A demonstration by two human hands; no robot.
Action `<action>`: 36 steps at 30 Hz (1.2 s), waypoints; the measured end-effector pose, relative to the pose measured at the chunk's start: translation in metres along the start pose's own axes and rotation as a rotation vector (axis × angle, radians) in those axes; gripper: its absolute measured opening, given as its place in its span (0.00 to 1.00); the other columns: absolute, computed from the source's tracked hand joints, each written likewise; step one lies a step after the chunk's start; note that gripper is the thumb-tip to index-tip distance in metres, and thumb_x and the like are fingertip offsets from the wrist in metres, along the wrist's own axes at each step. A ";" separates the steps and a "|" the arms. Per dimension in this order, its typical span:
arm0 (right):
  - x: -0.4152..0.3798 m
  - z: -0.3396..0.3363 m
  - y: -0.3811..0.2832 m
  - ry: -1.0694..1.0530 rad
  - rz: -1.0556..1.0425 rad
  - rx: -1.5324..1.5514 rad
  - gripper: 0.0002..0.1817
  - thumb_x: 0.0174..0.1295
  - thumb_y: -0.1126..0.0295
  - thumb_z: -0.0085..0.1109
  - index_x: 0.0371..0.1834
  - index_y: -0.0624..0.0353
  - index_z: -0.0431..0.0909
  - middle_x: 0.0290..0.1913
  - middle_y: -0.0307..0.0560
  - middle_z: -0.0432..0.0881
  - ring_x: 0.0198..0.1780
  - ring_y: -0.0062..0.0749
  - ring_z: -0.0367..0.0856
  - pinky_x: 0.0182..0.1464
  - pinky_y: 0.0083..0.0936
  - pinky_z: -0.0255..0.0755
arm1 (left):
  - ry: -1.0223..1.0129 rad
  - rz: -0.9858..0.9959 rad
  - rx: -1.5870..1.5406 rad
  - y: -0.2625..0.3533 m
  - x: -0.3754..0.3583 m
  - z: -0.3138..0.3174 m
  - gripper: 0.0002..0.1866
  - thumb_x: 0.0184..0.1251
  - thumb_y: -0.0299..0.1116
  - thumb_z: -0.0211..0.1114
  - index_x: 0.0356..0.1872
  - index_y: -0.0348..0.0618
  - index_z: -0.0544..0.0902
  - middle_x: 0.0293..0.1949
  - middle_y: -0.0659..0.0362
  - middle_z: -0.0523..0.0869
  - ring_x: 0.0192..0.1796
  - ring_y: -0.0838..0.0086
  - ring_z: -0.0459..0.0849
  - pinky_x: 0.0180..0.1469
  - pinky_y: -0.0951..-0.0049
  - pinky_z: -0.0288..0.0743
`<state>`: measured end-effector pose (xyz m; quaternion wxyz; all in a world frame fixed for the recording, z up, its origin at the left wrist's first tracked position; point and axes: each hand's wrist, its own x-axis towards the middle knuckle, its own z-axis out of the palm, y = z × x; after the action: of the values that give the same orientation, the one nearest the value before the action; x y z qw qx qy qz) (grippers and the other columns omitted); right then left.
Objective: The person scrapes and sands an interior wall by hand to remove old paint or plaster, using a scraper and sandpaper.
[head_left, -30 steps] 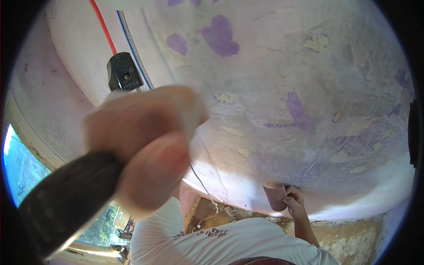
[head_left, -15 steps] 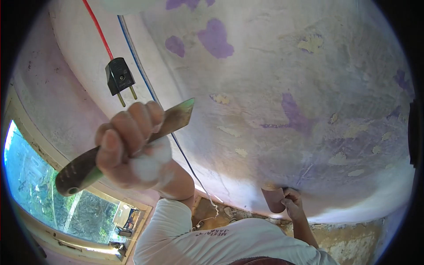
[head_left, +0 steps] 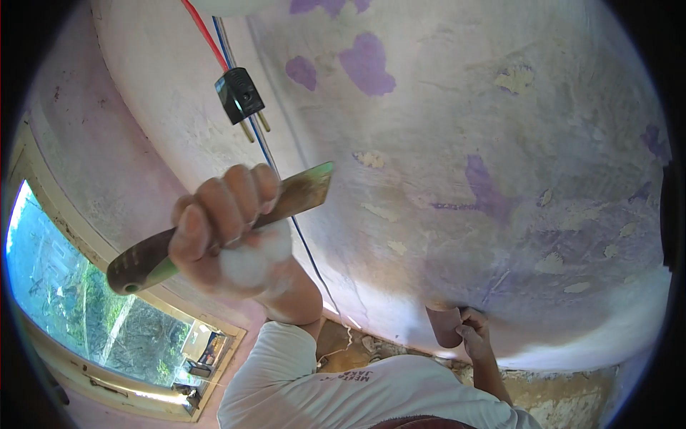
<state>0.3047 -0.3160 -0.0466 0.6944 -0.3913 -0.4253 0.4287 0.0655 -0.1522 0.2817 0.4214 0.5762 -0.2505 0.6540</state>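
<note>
Raised near the camera, my left hand (head_left: 227, 225) is wrapped around the handle of a putty knife (head_left: 307, 193). Its dark handle with green trim points to lower left, and its stained blade angles up to the right. A white patch covers the heel of this hand. Lower right, close to the wall, my right hand (head_left: 473, 330) pinches a curled piece of reddish-brown sandpaper (head_left: 444, 327) between thumb and fingers. The wall (head_left: 429, 129) beside both hands is greyish white with purple patches and chipped spots.
A black two-pin plug (head_left: 240, 94) hangs on a red cord (head_left: 205, 32) above my left hand. A blue-and-white cable (head_left: 307, 250) runs down the wall. To the left is a window (head_left: 93, 307) in a wooden frame. Rubble (head_left: 371, 347) lies along the wall's foot.
My left hand and the putty knife have shifted a little right in view. The hanging plug has swung right and up. My right hand with the sandpaper stays almost in place.
</note>
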 end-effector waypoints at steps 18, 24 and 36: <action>-0.001 0.001 0.000 0.034 0.011 0.001 0.05 0.49 0.73 0.56 0.27 0.59 0.71 0.30 0.34 0.73 0.33 0.17 0.67 0.36 0.18 0.59 | 0.002 -0.046 -0.081 -0.006 -0.001 -0.010 0.19 0.63 0.36 0.52 0.13 0.54 0.58 0.14 0.68 0.55 0.20 0.79 0.51 0.28 0.72 0.51; 0.001 0.005 -0.007 0.021 0.021 -0.007 0.04 0.49 0.73 0.56 0.26 0.58 0.71 0.29 0.34 0.72 0.32 0.17 0.67 0.35 0.18 0.59 | 0.001 -0.038 -0.102 -0.007 -0.003 -0.011 0.20 0.62 0.36 0.52 0.11 0.53 0.58 0.12 0.68 0.55 0.19 0.79 0.52 0.27 0.72 0.51; 0.001 0.007 -0.007 0.057 0.029 0.077 0.04 0.47 0.75 0.56 0.26 0.59 0.72 0.29 0.36 0.75 0.33 0.18 0.70 0.38 0.17 0.61 | 0.023 -0.077 -0.063 -0.013 -0.005 -0.004 0.21 0.61 0.35 0.53 0.11 0.55 0.56 0.12 0.68 0.53 0.19 0.80 0.51 0.27 0.72 0.49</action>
<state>0.3000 -0.3161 -0.0378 0.7143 -0.3827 -0.3828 0.4436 0.0743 -0.1430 0.2737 0.4670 0.5644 -0.2439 0.6356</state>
